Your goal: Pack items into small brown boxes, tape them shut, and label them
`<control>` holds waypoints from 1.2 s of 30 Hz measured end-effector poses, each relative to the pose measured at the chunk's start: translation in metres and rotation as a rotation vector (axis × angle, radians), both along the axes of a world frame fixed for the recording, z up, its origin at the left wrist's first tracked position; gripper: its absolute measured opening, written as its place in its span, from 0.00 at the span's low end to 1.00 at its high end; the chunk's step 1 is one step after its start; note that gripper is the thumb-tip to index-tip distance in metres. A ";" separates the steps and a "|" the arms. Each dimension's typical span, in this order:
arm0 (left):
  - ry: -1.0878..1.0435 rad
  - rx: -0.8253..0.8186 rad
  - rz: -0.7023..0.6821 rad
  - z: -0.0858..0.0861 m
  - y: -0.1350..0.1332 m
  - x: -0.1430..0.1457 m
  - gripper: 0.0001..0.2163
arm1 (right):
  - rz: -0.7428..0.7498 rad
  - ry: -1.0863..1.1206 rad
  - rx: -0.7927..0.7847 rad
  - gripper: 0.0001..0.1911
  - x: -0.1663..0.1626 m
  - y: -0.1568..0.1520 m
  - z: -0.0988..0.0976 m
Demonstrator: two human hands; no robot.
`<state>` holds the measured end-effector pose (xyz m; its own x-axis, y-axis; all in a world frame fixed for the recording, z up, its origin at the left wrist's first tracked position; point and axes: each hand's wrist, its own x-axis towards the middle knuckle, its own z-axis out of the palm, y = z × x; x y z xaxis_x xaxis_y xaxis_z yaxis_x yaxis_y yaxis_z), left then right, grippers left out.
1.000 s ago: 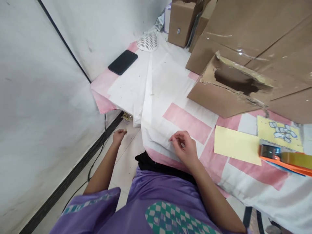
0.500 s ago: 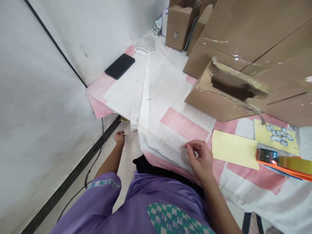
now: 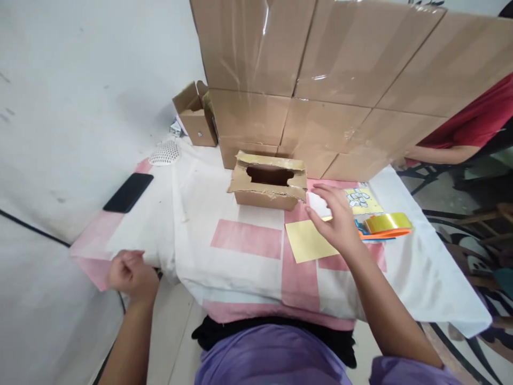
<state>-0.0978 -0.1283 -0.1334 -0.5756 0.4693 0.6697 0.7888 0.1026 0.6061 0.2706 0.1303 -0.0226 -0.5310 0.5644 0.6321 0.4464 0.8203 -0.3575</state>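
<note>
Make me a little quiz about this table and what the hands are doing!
1. True or false: the black phone lies beside the torn cardboard box.
2. Which hand reaches over the yellow paper?
3. Pick one: the tape dispenser is (a) orange, (b) green, (c) black.

Key:
1. False; it lies apart, near the wall side of the cloth.
2. The right hand; the left hand is a fist at the table's edge.
3. (a)
</note>
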 end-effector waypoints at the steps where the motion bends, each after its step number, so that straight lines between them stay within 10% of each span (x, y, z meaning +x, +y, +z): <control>1: 0.058 0.077 0.004 0.014 0.019 -0.003 0.18 | 0.050 -0.052 0.004 0.16 -0.006 0.005 0.000; 8: 0.622 0.119 -0.331 0.098 0.151 0.065 0.03 | 0.106 0.101 -0.341 0.12 -0.053 0.039 0.008; 13: 0.254 0.007 -0.342 0.122 0.194 0.103 0.06 | 0.120 0.205 -0.558 0.12 -0.065 0.048 0.021; 22: 0.625 -0.014 -0.394 0.123 0.221 0.098 0.05 | 0.180 0.149 -0.610 0.11 -0.064 0.048 0.023; 36: 0.566 0.100 -0.497 0.086 0.202 0.116 0.07 | 0.028 0.169 -0.675 0.08 -0.070 0.040 0.010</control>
